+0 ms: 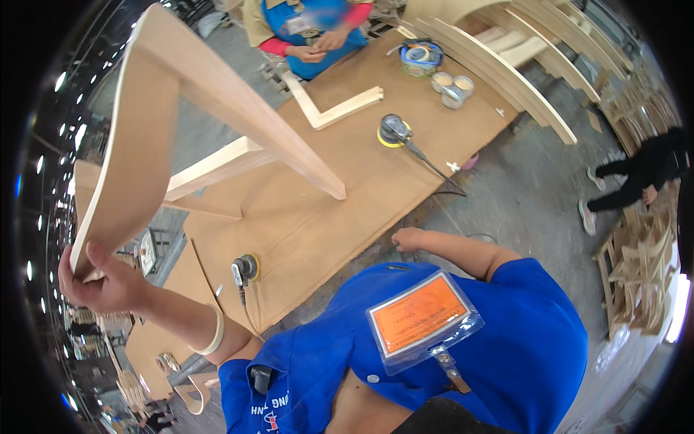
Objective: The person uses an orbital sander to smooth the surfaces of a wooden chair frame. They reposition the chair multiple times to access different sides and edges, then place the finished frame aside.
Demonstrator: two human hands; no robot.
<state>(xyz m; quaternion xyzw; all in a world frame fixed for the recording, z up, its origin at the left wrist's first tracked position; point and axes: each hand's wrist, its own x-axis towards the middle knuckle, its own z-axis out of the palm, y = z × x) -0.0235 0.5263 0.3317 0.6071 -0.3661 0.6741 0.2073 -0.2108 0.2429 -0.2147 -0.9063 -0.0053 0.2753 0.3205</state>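
Observation:
A pale wooden chair frame (249, 116) with a broad curved backrest (137, 137) stands tilted on the table at the left, its legs touching the brown top. My left hand (108, 281) grips the lower end of the backrest, thumb on the near face and fingers wrapped behind. Beside the table's near edge, my right hand (408, 239) hangs with its fingers curled in, and nothing shows in it. Closest to my left forearm on the table is a small sander (246, 269) with its hose. Another round sander (394, 131) with a yellow rim lies farther right.
Brown sheeting covers the table (318, 217). An angled wooden piece (332, 112), a tub of tape rolls (421, 56) and several small jars (453, 92) lie toward the back. A co-worker (311, 36) stands across the table. Curved wooden parts (506, 72) are stacked at right; another person (636, 173) walks there.

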